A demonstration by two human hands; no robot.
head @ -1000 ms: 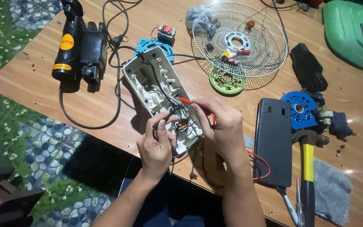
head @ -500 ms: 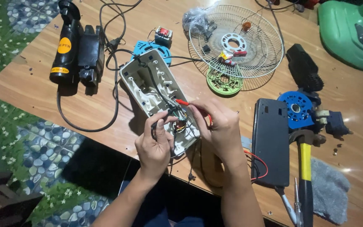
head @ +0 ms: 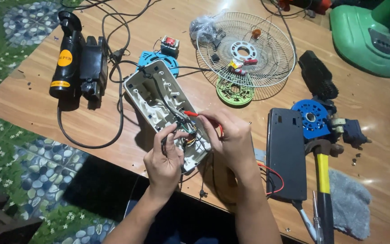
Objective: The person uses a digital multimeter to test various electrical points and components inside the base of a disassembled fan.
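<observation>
Table (head: 37,90): wood-grain laminate, smooth, slight sheen. Open switch housing (head: 159,99) on it: matt off-white plastic. Fan guard (head: 274,49) beyond housing: thin bright metal wire. Right of housing: black cover (head: 287,153), matt plastic; hammer (head: 323,180), glossy yellow handle; grey rag (head: 348,203), fuzzy cloth.

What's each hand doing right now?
Left hand: fingers curled, pinching wires inside the open grey casing.
Right hand: closed on a red wire.

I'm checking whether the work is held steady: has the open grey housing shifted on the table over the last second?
No. The open grey housing keeps its place beside the wire fan guard; only the camera moved slightly.
</observation>
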